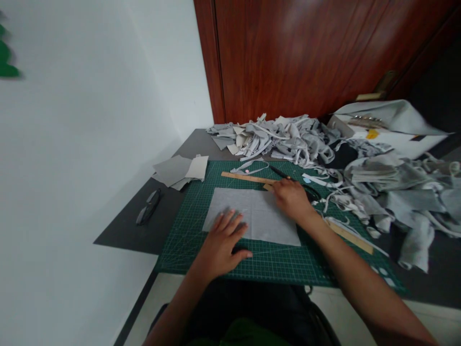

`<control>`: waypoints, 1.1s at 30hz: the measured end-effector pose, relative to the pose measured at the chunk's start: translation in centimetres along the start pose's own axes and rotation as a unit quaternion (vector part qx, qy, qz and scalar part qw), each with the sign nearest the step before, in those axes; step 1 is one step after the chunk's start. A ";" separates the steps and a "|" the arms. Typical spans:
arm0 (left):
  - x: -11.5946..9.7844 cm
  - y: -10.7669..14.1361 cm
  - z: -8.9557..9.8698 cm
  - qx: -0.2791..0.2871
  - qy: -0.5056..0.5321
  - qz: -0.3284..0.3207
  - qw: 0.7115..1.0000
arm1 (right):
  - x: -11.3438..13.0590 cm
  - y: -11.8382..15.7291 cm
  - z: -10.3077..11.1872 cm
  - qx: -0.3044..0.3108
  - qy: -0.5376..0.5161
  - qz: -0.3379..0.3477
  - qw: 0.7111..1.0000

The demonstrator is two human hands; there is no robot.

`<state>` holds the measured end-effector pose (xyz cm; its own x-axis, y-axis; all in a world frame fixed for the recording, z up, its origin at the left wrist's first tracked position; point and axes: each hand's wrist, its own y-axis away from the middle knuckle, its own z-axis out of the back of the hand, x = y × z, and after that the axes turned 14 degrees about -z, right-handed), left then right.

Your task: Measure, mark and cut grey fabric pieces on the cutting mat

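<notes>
A light grey rectangular cloth lies flat on the green cutting mat. My left hand rests on the cloth's lower left part, its fingers spread. Over the cloth's upper right corner, my right hand is closed beside a small tan piece; whatever it may hold is hidden under the fingers. Just above the cloth, a wooden ruler reaches toward that hand. A black pen-like tool lies behind the knuckles.
Grey fabric scraps are heaped along the back, with more scraps at the right. Grey pieces and folded glasses lie left. A white box stands back right. Another ruler is near my right forearm.
</notes>
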<state>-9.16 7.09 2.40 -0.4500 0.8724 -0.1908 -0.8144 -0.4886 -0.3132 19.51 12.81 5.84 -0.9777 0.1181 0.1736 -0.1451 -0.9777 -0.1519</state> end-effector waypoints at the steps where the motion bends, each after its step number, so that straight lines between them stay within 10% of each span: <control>1: -0.3 -0.1 -0.1 0.032 0.006 -0.007 0.999 | -0.6 -0.2 -0.1 -0.008 0.044 -0.042 0.998; 15: -5.5 0.3 -3.3 0.010 -0.027 0.142 0.989 | -4.7 -0.8 -0.3 0.154 0.059 -0.097 0.982; 22: -6.4 0.0 -3.7 0.030 0.000 0.026 0.999 | -6.2 -2.2 -1.1 0.196 0.037 -0.113 0.973; 33: -7.5 0.1 -4.2 0.042 -0.040 0.072 0.996 | -7.8 -2.3 1.0 0.274 0.046 -0.139 0.951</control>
<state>-4.35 0.43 -0.06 -0.5885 0.7940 -0.1523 -0.7663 -0.6079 -0.2080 27.63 13.96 5.85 -0.9259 0.3752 0.0433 -0.3237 -0.8475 0.4207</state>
